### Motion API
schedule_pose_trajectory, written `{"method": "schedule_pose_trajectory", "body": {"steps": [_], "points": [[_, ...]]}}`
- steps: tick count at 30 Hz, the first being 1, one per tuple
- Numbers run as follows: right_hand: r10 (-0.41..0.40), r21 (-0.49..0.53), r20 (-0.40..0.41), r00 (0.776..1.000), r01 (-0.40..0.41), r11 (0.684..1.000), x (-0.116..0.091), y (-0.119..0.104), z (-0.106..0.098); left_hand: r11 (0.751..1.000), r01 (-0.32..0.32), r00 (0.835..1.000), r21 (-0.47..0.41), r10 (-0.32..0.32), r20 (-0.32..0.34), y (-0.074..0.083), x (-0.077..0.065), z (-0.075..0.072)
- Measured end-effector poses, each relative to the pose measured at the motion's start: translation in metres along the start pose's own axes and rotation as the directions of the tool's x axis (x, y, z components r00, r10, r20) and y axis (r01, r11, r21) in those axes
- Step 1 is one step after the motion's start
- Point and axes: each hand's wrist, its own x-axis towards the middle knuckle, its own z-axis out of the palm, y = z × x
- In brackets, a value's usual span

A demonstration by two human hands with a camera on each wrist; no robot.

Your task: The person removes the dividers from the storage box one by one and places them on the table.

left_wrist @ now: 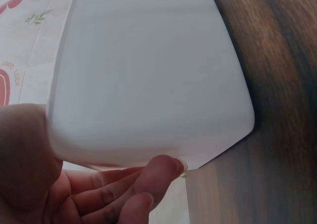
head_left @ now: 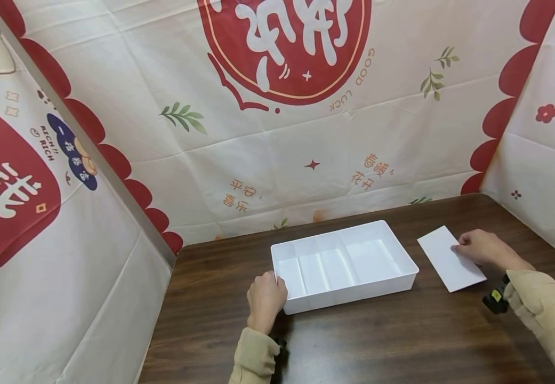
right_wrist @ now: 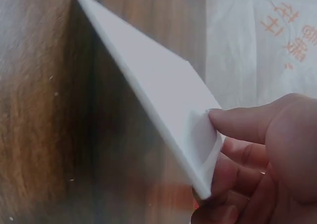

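Note:
A white rectangular tray with low walls stands on the table, its inside split by thin dividers into several compartments, the widest at the right. At the tray's left end my left hand grips the wall near the front corner. The left wrist view has the tray's smooth white wall close up, with my curled fingers against it. To the right of the tray, my right hand pinches a thin flat white panel by one edge. In the right wrist view the panel tilts, thumb on its face and fingers behind.
The dark wood-grain table runs to a printed white cloth at the back, with more cloth panels at the left and right sides. A dark wrist device sits at the right cuff.

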Motion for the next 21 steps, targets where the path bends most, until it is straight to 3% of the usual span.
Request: {"method": "schedule_pose_trajectory", "body": {"steps": [21], "points": [[0.171, 0.036, 0.021, 0.985, -0.172, 0.984, -0.005, 0.015, 0.014, 1.0, -0.006, 1.0, 0.019, 0.006, -0.011, -0.001, 0.001, 0.0]]}}
